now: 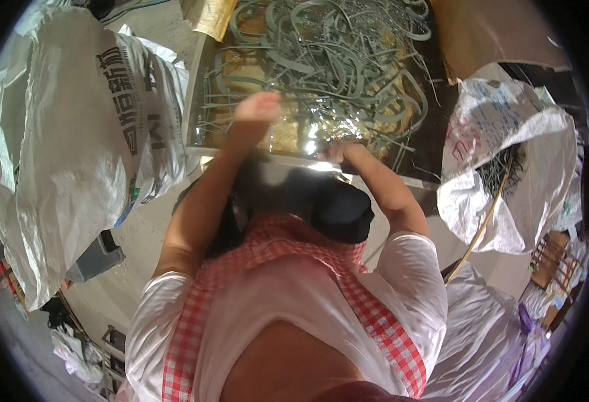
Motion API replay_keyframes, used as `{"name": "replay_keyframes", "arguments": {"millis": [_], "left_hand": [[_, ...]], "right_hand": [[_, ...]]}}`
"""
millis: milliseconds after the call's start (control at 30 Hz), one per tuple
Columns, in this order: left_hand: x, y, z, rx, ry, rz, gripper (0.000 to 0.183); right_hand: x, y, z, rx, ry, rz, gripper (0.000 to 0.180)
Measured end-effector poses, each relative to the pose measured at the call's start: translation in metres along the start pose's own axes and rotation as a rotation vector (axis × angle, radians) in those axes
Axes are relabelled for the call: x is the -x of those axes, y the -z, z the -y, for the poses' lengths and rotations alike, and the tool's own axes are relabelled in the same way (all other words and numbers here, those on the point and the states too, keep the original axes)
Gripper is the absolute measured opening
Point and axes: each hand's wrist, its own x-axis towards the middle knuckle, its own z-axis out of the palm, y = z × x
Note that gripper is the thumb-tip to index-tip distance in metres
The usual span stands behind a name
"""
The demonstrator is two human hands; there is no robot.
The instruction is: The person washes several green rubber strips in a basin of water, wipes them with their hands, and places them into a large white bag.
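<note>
Grey-green rubbery strips [319, 65] lie tangled in a heap on a tray-like worktable [190, 108] with a raised pale edge. My left hand [258, 107], blurred, is raised over the left front part of the table, near the strips; whether it holds something is unclear. My right hand [338, 149] is low at the table's front edge, beside a bright glare, and its fingers are partly hidden and blurred. What it touches cannot be made out.
A large white woven sack [68, 130] with printing stands at the left. At the right an open white sack [515, 115] holds dark strips, with a thin stick [478, 233] leaning on it. Brown cardboard [495, 35] borders the table's back right. A grey bin [95, 259] is at lower left.
</note>
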Motion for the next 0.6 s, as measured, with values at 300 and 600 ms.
{"name": "replay_keyframes", "arguments": {"millis": [300, 600], "left_hand": [[0.013, -0.026, 0.019, -0.898, -0.378, 0.054, 0.054], [0.020, -0.025, -0.012, -0.924, -0.209, 0.603, 0.023]], "right_hand": [[0.046, 0.122, 0.033, -0.542, 0.243, -0.178, 0.016], [-0.005, 0.206, 0.094, -0.219, 0.293, -0.373, 0.039]]}}
